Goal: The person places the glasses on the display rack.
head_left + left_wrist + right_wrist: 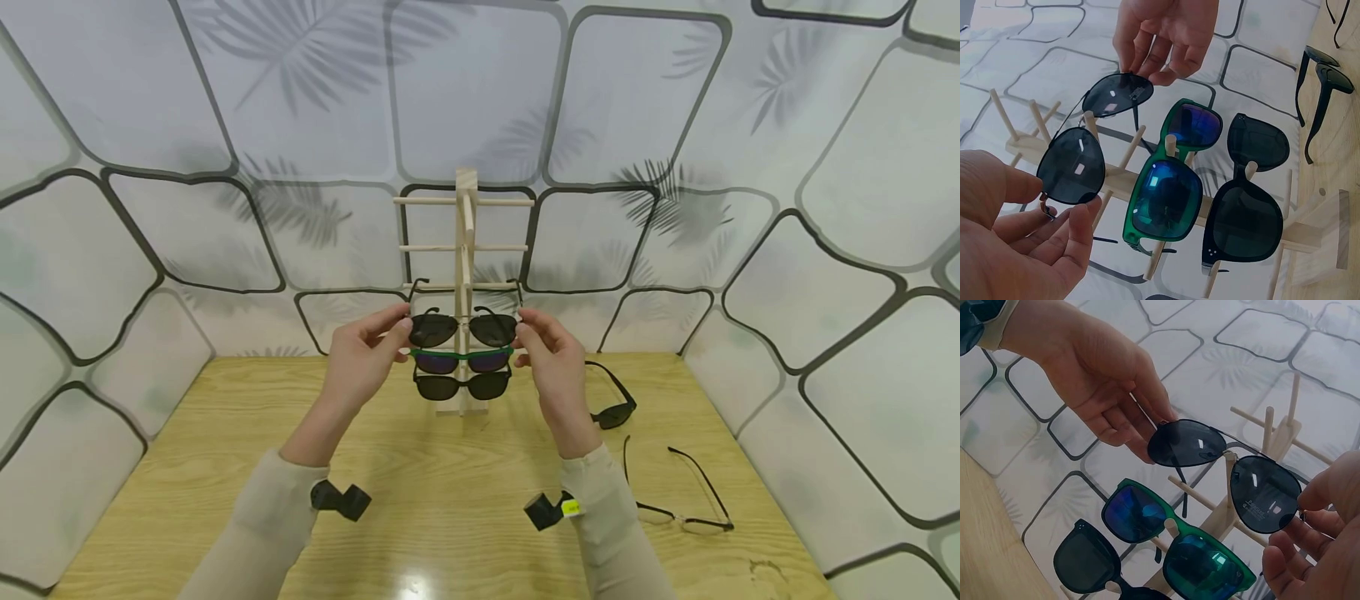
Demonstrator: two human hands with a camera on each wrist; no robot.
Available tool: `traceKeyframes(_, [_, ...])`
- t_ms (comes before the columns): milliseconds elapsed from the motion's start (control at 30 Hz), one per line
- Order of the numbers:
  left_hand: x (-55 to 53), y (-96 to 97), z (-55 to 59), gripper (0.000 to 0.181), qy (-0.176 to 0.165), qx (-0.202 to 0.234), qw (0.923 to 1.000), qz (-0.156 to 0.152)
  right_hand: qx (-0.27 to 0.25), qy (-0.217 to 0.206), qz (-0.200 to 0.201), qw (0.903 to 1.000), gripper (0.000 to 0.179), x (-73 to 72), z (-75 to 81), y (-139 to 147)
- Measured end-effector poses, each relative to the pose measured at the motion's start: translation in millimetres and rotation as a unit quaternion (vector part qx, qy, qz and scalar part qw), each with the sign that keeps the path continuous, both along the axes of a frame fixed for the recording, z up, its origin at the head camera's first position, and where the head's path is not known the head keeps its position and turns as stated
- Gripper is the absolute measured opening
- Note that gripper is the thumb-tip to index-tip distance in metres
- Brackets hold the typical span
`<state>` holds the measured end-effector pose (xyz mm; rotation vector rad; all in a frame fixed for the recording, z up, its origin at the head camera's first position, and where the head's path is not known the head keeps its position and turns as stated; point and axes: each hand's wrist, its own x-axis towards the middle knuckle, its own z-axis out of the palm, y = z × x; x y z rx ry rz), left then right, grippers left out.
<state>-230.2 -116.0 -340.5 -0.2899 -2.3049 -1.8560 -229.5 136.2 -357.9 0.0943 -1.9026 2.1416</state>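
Note:
Both my hands hold a pair of dark aviator sunglasses [432, 331] at the wooden display rack [467, 225]. My left hand [363, 354] pinches one outer end by the hinge, thumb in front. At the opposite end, my right hand [551, 358] pinches near the other hinge. The temples point back toward the rack, and a peg [1230, 478] stands right at the bridge. Just below, green-framed sunglasses [1169, 199] with blue mirrored lenses rest on a peg. Black sunglasses [1244, 222] sit on the lowest level.
Bare pegs [427, 201] stick out from the rack's upper part. On the wooden table [420, 500], black sunglasses [615, 415] lie right of the rack, partly behind my right hand. Nearer lie clear-lens eyeglasses [682, 518]. A patterned backdrop [480, 92] encloses the back and sides.

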Motion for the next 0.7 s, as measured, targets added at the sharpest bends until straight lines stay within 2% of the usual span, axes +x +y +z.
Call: traceKeyframes(700, [-3.6, 1.3, -1.8, 0.042, 0.005, -0.008, 0.9999, -0.004, 0.008, -0.002, -0.003, 1.0, 0.029, -6.1, -1.2, 0.1])
